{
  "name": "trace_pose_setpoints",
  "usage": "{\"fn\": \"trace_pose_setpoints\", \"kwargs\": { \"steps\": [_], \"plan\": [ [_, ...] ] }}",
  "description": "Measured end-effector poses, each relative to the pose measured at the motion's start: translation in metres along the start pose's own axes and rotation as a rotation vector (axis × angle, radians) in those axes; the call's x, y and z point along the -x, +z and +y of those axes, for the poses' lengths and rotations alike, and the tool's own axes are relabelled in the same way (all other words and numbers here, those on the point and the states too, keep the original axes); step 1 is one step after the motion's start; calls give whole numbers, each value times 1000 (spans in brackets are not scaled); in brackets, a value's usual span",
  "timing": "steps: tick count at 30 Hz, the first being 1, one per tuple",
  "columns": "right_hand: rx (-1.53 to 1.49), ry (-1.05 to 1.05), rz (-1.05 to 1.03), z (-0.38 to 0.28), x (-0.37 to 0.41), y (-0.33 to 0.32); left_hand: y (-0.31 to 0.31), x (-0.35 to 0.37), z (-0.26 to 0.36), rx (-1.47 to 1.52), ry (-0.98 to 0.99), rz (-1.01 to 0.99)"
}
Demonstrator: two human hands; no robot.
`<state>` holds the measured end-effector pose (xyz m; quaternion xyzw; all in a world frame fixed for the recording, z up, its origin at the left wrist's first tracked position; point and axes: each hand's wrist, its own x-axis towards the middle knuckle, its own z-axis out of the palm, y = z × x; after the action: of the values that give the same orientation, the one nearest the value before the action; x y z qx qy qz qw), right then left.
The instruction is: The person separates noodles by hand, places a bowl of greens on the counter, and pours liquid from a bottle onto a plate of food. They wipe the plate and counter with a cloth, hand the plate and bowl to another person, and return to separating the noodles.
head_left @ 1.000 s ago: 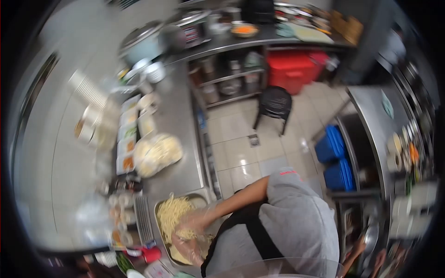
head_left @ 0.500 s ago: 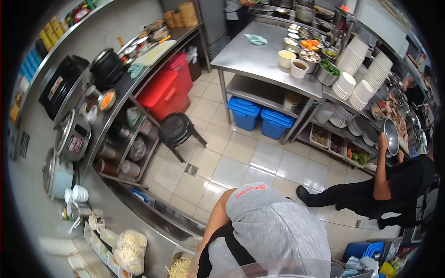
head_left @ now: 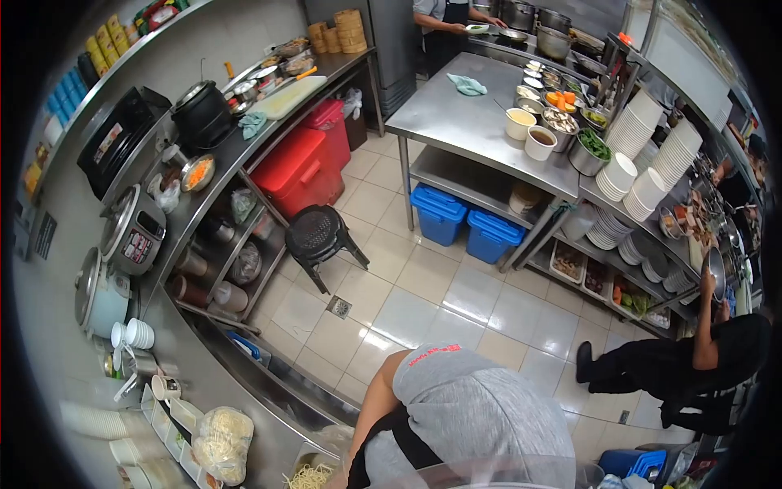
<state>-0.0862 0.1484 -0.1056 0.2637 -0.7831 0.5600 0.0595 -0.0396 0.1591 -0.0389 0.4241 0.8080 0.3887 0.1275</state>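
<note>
Neither my left hand nor my right hand can be made out. A grey-shirted shoulder and back (head_left: 481,407) with a black apron strap fill the bottom centre; whose body this is, I cannot tell. Its bare arm (head_left: 376,406) reaches down beside pale noodles (head_left: 309,476) on the steel counter (head_left: 252,399), and its hand is lost at the lower edge. Left of the noodles lies a clear plastic bag of pale food (head_left: 222,444), next to a row of white containers (head_left: 152,407).
A black stool (head_left: 316,235) stands on the tiled floor. Behind it are a red bin (head_left: 297,171) and a steel table (head_left: 456,110) with blue bins (head_left: 438,213) below. At right, a person in black (head_left: 692,359) holds a metal bowl (head_left: 717,273); another person (head_left: 444,24) stands at the stove.
The view has shifted slightly, so most things sit lower and further right. The person in black has moved right with the bowl. More of the person at the stove shows, holding a white dish.
</note>
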Motion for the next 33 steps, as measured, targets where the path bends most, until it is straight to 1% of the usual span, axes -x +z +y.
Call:
{"fn": "trace_pose_setpoints", "kwargs": {
  "steps": [8, 11, 14, 18, 23, 28, 33],
  "plan": [
    [39, -165, -20, 62, -40, -24, -11, 3, -6, -15, -49, 31],
    [49, -206, -8, 76, -50, -31, -13, 1, -7, -18, -49, 33],
    [54, -222, 8, 74, -54, -29, -13, -4, -7, -20, -40, 27],
    [29, -196, 18, 44, -41, -15, -11, -10, -6, -23, -31, 13],
    [20, -182, 27, 29, -29, -4, -8, -16, -5, -21, -21, -2],
    [28, -209, 31, 38, -32, -3, -13, -14, -10, -17, -26, 4],
    [18, -340, -6, 68, -53, 16, -28, 6, -18, -12, -108, 88]
  ]
}}
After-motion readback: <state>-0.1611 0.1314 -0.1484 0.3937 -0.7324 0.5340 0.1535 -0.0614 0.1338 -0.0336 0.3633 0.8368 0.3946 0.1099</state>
